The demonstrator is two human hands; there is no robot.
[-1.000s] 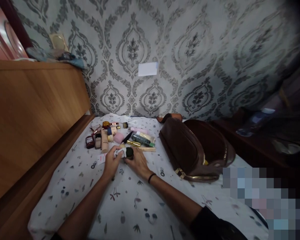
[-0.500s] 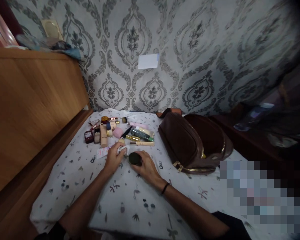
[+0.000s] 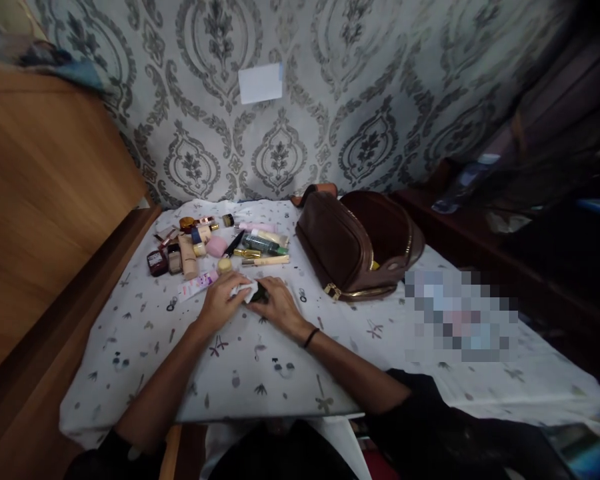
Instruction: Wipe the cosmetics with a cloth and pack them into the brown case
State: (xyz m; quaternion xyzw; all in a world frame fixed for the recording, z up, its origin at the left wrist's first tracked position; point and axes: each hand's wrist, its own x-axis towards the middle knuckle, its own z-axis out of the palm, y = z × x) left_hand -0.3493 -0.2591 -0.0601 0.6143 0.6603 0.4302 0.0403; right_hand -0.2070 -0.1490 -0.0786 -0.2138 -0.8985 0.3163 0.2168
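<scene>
My left hand [image 3: 221, 301] is closed on a crumpled white piece [image 3: 246, 291], which looks like a tissue or wipe. In my right hand [image 3: 281, 305] is a dark green round container [image 3: 261, 293], partly covered by the fingers. The white piece is up against the container. Just beyond my left hand lies a white tube with purple print [image 3: 196, 287], and a small pale yellow lid or jar [image 3: 225, 265] is close by. Farther back several cosmetics lie together, among them a beige tube [image 3: 189, 257], a pink sponge-like piece [image 3: 216, 247] and a green bottle [image 3: 263, 245].
An open brown leather bag [image 3: 330, 247] stands at the right on the patterned white cloth [image 3: 180, 373]. Beyond it a clear plastic bottle [image 3: 463, 187] lies on a dark surface. A wooden cabinet [image 3: 55, 200] borders the left side, and a patterned wall [image 3: 280, 153] rises behind.
The dark container has been turned and brought against the white piece, so my hands are closer together. The camera view has shifted, showing more of the table's near edge.
</scene>
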